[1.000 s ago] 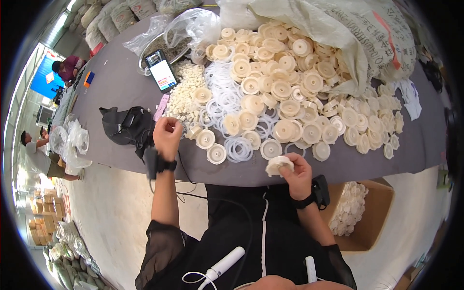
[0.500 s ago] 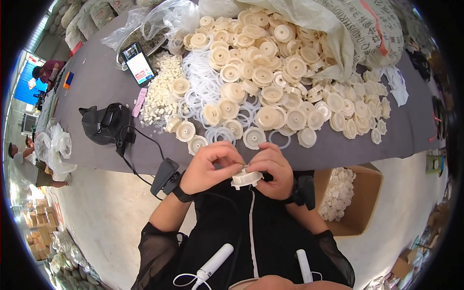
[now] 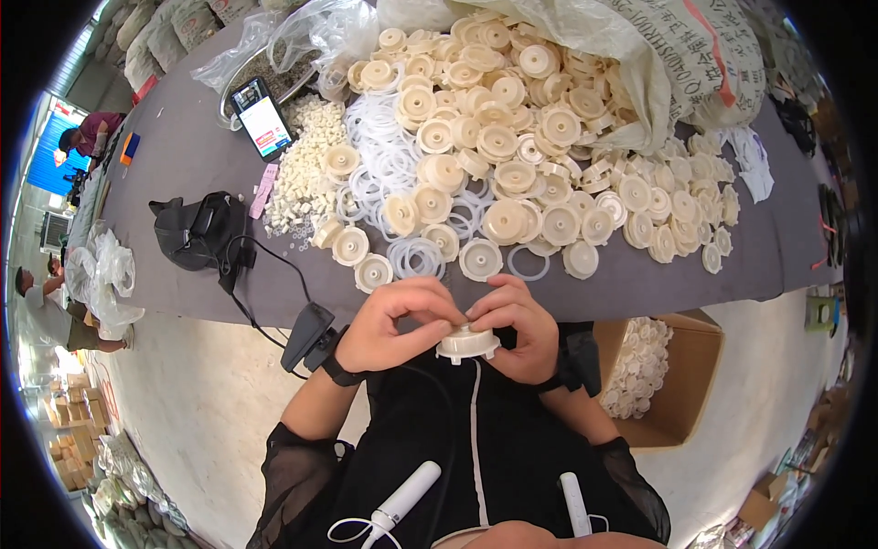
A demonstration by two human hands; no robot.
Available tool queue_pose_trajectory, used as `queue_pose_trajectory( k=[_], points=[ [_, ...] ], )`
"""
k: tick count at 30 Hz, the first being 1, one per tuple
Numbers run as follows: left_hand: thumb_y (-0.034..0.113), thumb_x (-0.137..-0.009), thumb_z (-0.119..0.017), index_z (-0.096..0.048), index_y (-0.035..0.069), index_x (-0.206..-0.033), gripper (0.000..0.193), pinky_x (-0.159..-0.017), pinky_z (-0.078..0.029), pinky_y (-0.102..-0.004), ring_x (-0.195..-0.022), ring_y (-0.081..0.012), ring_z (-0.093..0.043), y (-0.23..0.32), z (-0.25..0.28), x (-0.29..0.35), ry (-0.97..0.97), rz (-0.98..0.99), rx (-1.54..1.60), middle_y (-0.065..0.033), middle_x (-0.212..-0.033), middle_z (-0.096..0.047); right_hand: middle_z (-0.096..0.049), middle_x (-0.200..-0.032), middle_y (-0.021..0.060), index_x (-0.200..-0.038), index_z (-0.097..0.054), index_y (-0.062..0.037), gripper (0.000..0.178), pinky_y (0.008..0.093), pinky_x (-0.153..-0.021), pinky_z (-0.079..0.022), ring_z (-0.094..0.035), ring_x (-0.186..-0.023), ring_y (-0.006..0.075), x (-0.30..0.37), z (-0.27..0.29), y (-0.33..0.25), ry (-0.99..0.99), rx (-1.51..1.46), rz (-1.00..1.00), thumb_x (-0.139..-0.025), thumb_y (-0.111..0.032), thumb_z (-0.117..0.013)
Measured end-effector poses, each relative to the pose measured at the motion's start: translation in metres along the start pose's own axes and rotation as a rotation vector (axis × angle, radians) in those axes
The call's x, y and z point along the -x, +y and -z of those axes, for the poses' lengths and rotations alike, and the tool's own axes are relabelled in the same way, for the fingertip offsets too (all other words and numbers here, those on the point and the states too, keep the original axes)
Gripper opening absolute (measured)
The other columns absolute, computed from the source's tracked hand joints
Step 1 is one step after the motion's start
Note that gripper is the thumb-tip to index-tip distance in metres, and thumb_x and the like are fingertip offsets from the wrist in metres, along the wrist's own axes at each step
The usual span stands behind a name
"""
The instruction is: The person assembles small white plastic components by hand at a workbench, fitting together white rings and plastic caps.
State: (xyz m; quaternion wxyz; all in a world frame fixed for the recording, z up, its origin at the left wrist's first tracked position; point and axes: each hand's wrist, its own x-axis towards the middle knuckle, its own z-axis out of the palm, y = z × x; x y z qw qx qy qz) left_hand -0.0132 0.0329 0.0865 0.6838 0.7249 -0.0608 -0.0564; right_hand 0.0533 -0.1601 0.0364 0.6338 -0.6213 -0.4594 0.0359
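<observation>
Between my hands, just off the table's near edge, is a cream plastic cap (image 3: 467, 343) with small lugs round its rim. My right hand (image 3: 519, 331) grips it from the right, thumb and fingers at its top and side. My left hand (image 3: 402, 322) is closed at the cap's left side, fingertips meeting at its top centre; any small part pinched there is hidden. Beyond my hands lie more cream caps (image 3: 480, 261), clear rings (image 3: 416, 259) and a heap of small cream plastic pieces (image 3: 315, 156).
A phone (image 3: 260, 119) leans by a metal bowl (image 3: 302, 87) at the back left. A black pouch (image 3: 197, 233) with a cable lies left. A woven sack (image 3: 677, 64) spills caps at the back. Below right stands a cardboard box (image 3: 700, 366) with pale parts. People are at far left.
My left fingers have shifted slightly on top of the cap, and the cap is tipped a little more level. Both hands stay in nearly the same place.
</observation>
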Motion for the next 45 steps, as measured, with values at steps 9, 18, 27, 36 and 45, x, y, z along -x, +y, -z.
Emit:
queue_pose_trajectory(
  k=[9,18,27,36,45],
  points=[
    [0.003,-0.072,-0.067,-0.064,0.000,-0.093,0.021,-0.071,-0.047,-0.0299,-0.076,-0.0218,-0.061,0.005,-0.010,0.010,0.058,-0.216,-0.317,-0.0104,-0.082,-0.061,-0.062,-0.092,0.0039,-0.087,-0.060,-0.0082,0.030,0.0433,-0.094,-0.035,-0.058,-0.087,0.0195,0.000,0.001,-0.005,0.017,0.015,-0.015,-0.059,0.002,-0.067],
    [0.010,-0.068,-0.074,-0.059,0.002,-0.104,0.041,-0.102,-0.032,-0.0461,-0.090,-0.0225,-0.063,0.010,-0.022,0.017,0.160,-0.137,-0.399,-0.0075,-0.097,-0.065,-0.059,-0.083,0.0004,-0.087,-0.061,-0.0094,0.033,0.0446,-0.092,-0.036,-0.058,-0.080,0.0175,-0.003,0.005,-0.006,-0.046,0.252,0.089,-0.057,0.000,-0.071],
    [0.006,-0.067,-0.073,-0.060,0.007,-0.090,0.026,-0.105,-0.026,-0.0501,-0.082,-0.0181,-0.062,0.001,-0.023,0.021,0.223,-0.104,-0.312,-0.0032,-0.085,-0.063,-0.060,-0.082,0.0010,-0.085,-0.060,-0.0094,0.030,0.0445,-0.092,-0.037,-0.059,-0.079,0.0169,-0.002,0.001,-0.003,-0.018,0.294,0.076,-0.059,-0.001,-0.071],
    [0.005,-0.067,-0.073,-0.058,0.006,-0.091,0.029,-0.100,-0.033,-0.0487,-0.083,-0.0217,-0.061,-0.019,-0.025,0.020,0.215,-0.323,-0.392,-0.0052,-0.087,-0.062,-0.058,-0.085,0.0030,-0.087,-0.056,-0.0087,0.032,0.0435,-0.090,-0.038,-0.057,-0.080,0.0206,-0.003,-0.001,0.001,-0.019,0.223,0.109,-0.060,0.000,-0.070],
    [0.012,-0.067,-0.075,-0.057,0.007,-0.103,0.041,-0.099,-0.035,-0.0404,-0.093,-0.0245,-0.056,-0.022,-0.010,0.012,0.053,-0.176,-0.431,-0.0072,-0.096,-0.061,-0.056,-0.088,0.0063,-0.089,-0.054,-0.0089,0.037,0.0449,-0.089,-0.039,-0.055,-0.082,0.0244,0.006,-0.001,0.014,-0.051,0.094,-0.004,-0.057,0.002,-0.069]
  ],
)
